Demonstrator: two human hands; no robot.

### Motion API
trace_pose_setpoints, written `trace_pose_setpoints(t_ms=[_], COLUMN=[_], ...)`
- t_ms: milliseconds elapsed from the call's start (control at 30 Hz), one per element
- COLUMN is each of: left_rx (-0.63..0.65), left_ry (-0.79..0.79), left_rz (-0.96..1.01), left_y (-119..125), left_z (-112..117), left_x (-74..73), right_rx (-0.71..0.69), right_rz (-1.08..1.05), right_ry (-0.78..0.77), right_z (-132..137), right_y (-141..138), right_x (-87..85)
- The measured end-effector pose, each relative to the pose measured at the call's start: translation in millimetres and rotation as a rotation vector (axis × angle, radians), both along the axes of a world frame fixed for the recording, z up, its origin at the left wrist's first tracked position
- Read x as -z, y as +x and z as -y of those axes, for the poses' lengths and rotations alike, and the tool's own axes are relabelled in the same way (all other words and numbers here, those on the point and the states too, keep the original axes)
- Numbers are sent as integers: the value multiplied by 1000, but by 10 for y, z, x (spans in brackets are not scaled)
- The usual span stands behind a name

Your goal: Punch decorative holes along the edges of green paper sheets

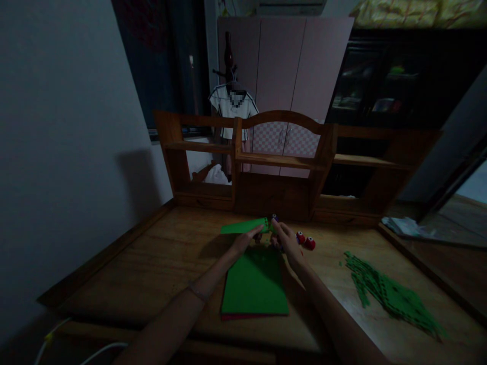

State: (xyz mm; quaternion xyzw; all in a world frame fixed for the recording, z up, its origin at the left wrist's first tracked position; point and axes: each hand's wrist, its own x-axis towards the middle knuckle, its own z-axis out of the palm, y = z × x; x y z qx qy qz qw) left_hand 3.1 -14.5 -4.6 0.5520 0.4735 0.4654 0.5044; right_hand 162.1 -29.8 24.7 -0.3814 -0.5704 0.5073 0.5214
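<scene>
My left hand (245, 240) pinches the near edge of a green paper strip (243, 226) held just above the wooden desk (160, 263). My right hand (286, 241) is closed on a small craft punch (274, 219) at the strip's right end. A stack of green paper sheets (254, 286) lies flat under both hands. Two small red punches (306, 240) sit on the desk just right of my right hand.
A pile of cut green strips (388, 291) lies at the right of the desk. A wooden shelf hutch (281, 162) stands along the back. A white wall (57, 152) is on the left, and white cables (72, 344) hang at the front left.
</scene>
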Motion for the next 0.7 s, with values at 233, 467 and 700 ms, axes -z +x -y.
trace_pose_setpoints(t_ms=[233,467,700], left_rx=[-33,-50,7], left_ry=[-23,-17,45], left_rz=[33,-2,-75], left_y=[6,14,-13], left_z=[24,68,178], left_x=[-40,-97,-247], right_rx=[8,-24,-58], right_rz=[5,6,23], right_ry=[-15,-31,-36], right_z=[-23,-48,-36], right_y=[-14,15,29], right_x=[22,54,48])
